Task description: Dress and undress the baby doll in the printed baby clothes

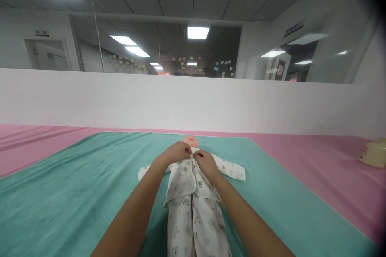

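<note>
A baby doll [191, 140] lies on its back, its head toward the wall. It wears a white printed baby jacket [182, 180] and matching trousers [208, 225], with both sleeves spread out sideways. At the neckline my left hand [180, 151] pinches the jacket's front edge on the left side. Just beside it, my right hand [206, 162] pinches the other front edge. The two hands nearly meet below the doll's chin. Below them the jacket's front flaps hang slightly apart. Whether a tie or a snap sits between the fingertips is too small to tell.
A teal blanket [99, 192] lies under the doll, over a pink cover [316, 164]. At the far right edge stands a pale yellow object [374, 153], partly cut off. A low white wall [120, 100] with glass above it closes the back.
</note>
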Tool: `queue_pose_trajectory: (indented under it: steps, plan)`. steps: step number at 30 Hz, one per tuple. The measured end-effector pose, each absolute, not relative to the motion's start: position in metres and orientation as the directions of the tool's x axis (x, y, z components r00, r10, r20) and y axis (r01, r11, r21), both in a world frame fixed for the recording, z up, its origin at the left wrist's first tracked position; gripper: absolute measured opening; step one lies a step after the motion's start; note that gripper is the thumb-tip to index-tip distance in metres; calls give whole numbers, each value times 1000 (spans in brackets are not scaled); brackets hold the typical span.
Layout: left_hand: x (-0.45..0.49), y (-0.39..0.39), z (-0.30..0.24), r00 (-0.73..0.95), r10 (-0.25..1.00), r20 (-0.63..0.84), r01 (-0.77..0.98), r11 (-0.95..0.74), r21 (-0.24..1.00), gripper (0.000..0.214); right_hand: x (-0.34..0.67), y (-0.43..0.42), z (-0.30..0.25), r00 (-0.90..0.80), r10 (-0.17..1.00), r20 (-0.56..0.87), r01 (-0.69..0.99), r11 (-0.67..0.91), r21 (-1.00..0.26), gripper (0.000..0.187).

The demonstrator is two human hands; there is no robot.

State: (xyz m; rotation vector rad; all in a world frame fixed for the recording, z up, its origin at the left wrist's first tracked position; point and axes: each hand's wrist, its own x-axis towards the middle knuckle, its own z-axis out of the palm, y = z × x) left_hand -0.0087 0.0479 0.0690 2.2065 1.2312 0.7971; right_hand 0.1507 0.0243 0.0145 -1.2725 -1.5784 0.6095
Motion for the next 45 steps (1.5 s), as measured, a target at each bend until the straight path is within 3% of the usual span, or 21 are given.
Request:
queue_pose_trajectory:
  steps: [9,19,34,45]
  plan:
    - [-7,36,79,498,833,240,624,-537,568,18,162,34,8,-51,978,201,240,208,-948,23]
    - [-3,37,76,517,823,237,644,-556,526,19,165,32,13,-77,987,140,147,150,-978,22]
    - [0,33,78,527,810,257,642,-578,504,19,168,29,14,-148,976,158,68,169,-983,23]
    - [-5,39,75,536,814,223,661,-569,488,16,167,35,5,-87,967,240,175,252,-952,24]
